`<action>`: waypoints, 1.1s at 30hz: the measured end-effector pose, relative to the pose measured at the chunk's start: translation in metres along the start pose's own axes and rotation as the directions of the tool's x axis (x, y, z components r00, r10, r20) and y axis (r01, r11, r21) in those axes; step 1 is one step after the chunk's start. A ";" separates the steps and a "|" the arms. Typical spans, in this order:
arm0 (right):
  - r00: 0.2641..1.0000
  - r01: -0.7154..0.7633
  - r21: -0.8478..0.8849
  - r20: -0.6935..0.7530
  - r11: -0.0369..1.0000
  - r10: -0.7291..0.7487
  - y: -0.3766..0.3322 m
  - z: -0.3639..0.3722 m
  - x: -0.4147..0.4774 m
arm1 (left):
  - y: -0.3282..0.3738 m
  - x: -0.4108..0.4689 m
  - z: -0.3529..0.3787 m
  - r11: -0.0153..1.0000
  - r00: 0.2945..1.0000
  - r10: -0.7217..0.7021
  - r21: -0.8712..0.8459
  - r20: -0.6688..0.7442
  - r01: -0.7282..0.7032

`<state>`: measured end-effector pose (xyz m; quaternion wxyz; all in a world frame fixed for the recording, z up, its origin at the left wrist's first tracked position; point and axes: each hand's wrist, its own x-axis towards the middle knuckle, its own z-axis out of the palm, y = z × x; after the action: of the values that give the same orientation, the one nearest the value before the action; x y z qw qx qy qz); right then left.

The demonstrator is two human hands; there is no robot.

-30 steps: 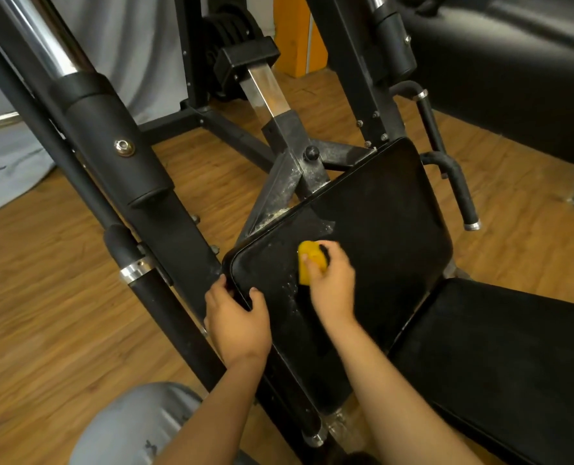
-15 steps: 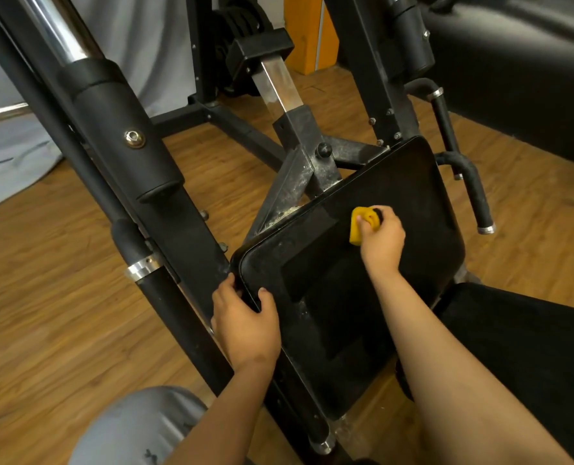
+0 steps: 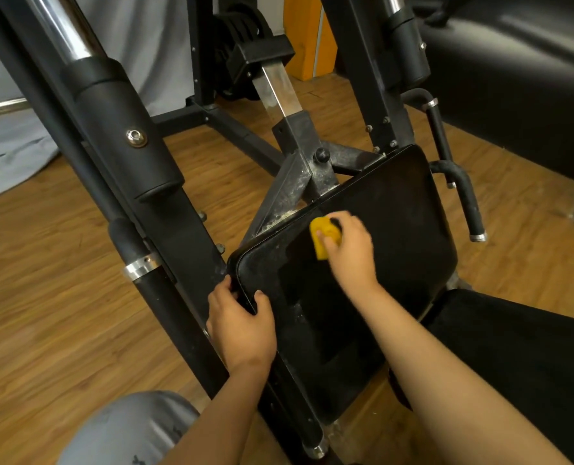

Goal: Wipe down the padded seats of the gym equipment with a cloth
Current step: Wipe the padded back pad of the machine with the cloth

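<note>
The right hand (image 3: 352,253), fingers curled round the yellow cloth (image 3: 324,239), had swept back across the pad (image 3: 402,209) toward its upper edge, so wiping looked mid-stroke. The left hand (image 3: 242,327) clamped the pad's near corner. The pad was glossy black vinyl with rounded corners, and pale dusty streaks remained on its lower part.

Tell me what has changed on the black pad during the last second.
The right hand, gripping the yellow cloth, wiped up across the black pad toward its far edge, then came back toward the left side. The left hand stayed holding the pad's near corner; nothing was let go.
</note>
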<state>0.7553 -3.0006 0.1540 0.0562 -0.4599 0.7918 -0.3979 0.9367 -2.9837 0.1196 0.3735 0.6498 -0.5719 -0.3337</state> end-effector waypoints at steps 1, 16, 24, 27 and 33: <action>0.995 -0.078 -0.001 -0.054 0.997 0.078 0.002 -0.003 0.013 | 0.000 0.000 0.000 1.000 1.000 0.001 -0.003 -0.001 -0.001; 0.960 0.161 0.136 0.210 0.978 -0.187 -0.032 0.014 -0.027 | 0.002 -0.001 0.001 1.000 1.000 0.003 -0.016 -0.012 -0.004; 0.998 -0.042 -0.063 -0.050 0.997 0.039 -0.002 -0.009 0.053 | -0.002 0.000 0.001 0.999 1.000 -0.006 -0.046 -0.001 0.006; 0.986 -0.141 -0.092 -0.101 0.986 0.132 0.003 -0.012 0.070 | -0.003 0.000 0.001 0.999 1.000 -0.011 -0.049 0.001 0.011; 0.999 0.023 0.042 0.030 0.999 -0.024 -0.018 0.001 0.020 | -0.004 -0.001 0.001 0.998 1.000 -0.006 -0.054 0.000 0.006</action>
<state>0.7570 -3.0212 0.1715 0.0733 -0.4741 0.7768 -0.4080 0.9373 -2.9827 0.1157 0.3902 0.6410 -0.5607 -0.3501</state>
